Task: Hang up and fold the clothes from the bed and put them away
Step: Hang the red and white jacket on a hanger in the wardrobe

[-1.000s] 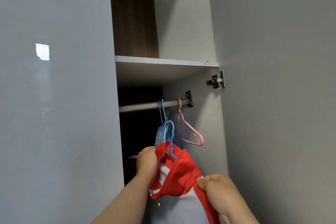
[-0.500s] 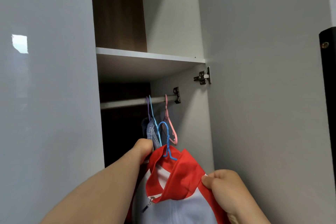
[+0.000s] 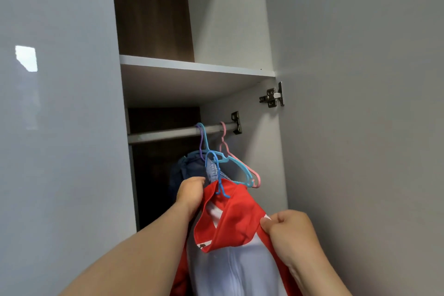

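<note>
Jacket (image 3: 235,214), likely soft and limp: left hand (image 3: 189,196) grips it at 10 o'clock, right hand (image 3: 286,230) pinches at 4; lift by hanger (image 3: 212,163).

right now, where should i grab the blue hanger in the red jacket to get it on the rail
I'd pinch the blue hanger by its bare stem just under the hook, coming from below on the left, beside the left hand. Its shoulders are buried inside the red jacket; only hook and stem stick up above the collar, and the hook must stay free for the rail.
</note>
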### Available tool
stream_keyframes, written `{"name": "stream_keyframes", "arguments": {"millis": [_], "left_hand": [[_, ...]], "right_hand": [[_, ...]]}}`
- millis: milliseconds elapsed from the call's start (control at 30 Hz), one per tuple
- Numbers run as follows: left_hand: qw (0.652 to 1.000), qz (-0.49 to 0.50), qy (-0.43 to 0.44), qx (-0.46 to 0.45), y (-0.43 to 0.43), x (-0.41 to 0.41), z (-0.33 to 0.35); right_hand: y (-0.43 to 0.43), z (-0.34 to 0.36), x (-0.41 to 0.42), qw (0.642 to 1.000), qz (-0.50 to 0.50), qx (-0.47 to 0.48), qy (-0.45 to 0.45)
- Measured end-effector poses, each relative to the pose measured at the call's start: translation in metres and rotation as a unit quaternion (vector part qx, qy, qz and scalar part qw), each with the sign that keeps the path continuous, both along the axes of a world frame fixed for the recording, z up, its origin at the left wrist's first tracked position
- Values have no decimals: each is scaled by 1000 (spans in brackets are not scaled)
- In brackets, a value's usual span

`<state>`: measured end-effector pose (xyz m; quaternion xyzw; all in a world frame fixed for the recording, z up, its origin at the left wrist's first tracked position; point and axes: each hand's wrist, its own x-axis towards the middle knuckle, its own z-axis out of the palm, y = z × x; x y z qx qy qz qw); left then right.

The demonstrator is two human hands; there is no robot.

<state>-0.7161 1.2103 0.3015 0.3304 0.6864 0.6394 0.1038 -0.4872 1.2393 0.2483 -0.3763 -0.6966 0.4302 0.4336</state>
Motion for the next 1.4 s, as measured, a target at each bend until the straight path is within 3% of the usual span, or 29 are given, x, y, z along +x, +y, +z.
{"name": "stream_keyframes", "arguments": {"millis": [233, 333, 433, 667, 767, 1033, 1400], "left_hand": [[974, 179, 138, -20, -19, -11, 12], [923, 278, 260, -52, -25, -10, 38], [886, 349, 298, -70, -26, -15, 62], [852, 368, 352, -126, -3, -37, 85], [843, 371, 367, -126, 9, -55, 93], [770, 430, 413, -225, 21, -79, 106], [773, 447, 413, -181, 21, -83, 104]], "right_hand": [[5, 33, -20, 996, -31, 83, 25], [5, 47, -30, 991, -35, 130, 25], [5, 65, -42, 986, -46, 162, 16], [14, 86, -64, 982, -48, 180, 22], [26, 84, -72, 987, -55, 146, 28], [46, 80, -96, 995, -33, 90, 18], [51, 103, -132, 995, -37, 93, -9]]}}
